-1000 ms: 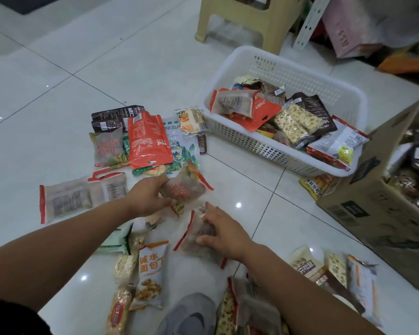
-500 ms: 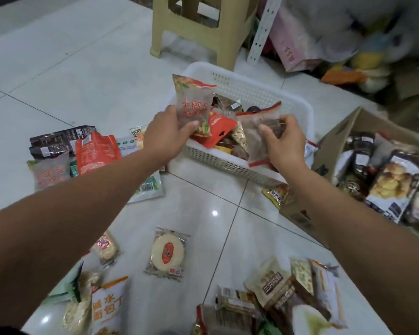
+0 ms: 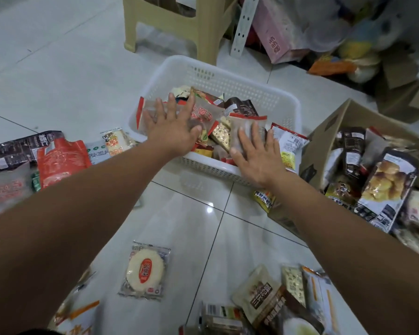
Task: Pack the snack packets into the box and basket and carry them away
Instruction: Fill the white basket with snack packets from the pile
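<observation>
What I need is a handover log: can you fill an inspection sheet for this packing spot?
Surface: glossy white tiled floor, packets strewn on it.
Job's things: white perforated plastic basket and brown cardboard box, both part-filled; round white cracker in a clear packet loose on the floor.
Clutter: beige plastic stool, pink carton behind the basket.
Grippers: left hand and right hand, fingers straight, lying on red-edged clear packets in the basket.
Cables: nothing seen.
Surroundings: blurred pile of toys and cartons, far right.
</observation>
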